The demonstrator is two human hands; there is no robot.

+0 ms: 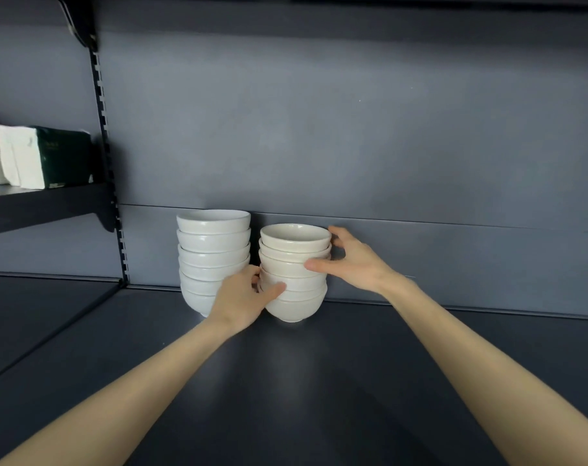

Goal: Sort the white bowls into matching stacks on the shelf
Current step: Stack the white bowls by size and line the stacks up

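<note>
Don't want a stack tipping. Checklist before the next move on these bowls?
1. Left hand grip low on the cream stack, thumb across the front: ok.
2. Right hand grip higher up, thumb in front, fingers behind: ok.
3. Cream stack foot seated on the shelf: ok.
4. Each stack one shade, white stack beside it: ok.
5. White stack's lowest bowls, partly behind the left hand: cannot tell.
</note>
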